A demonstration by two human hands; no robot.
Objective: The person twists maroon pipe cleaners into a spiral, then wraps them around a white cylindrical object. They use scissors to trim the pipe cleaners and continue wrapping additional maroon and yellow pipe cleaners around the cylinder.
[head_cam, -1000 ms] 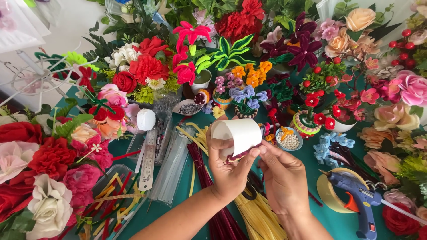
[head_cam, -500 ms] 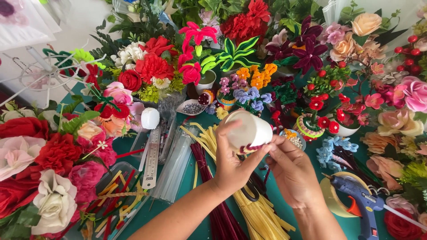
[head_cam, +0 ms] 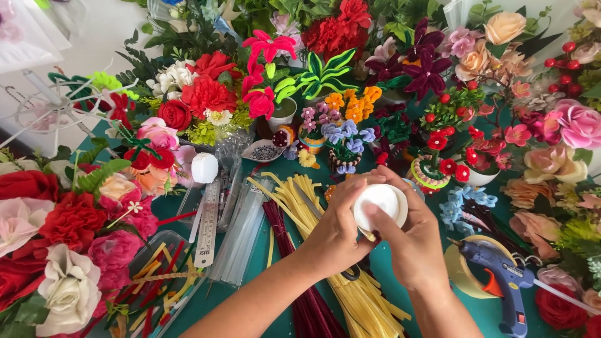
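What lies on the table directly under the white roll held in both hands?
Under the white roll: yellow strips and dark red stems on the green table. Hands hide the rest.

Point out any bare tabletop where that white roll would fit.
Little is free. One teal strip of table shows between the ruler and the pink flowers. Another lies between the yellow strips and the glue gun, under the right hand. Elsewhere it is crowded.

White roll (head_cam: pixel 380 203): edge-on — sides hidden behind left hand (head_cam: pixel 335 235) and right hand (head_cam: pixel 410 241).
Fingertips: contact point on roll too small to tell.
Scissors (head_cam: pixel 350 272): mostly covered by left wrist.
Glue gun (head_cam: pixel 501 285): handle cut off by bottom edge.
Yellow strips (head_cam: pixel 360 300): partly under forearms — run off bottom.
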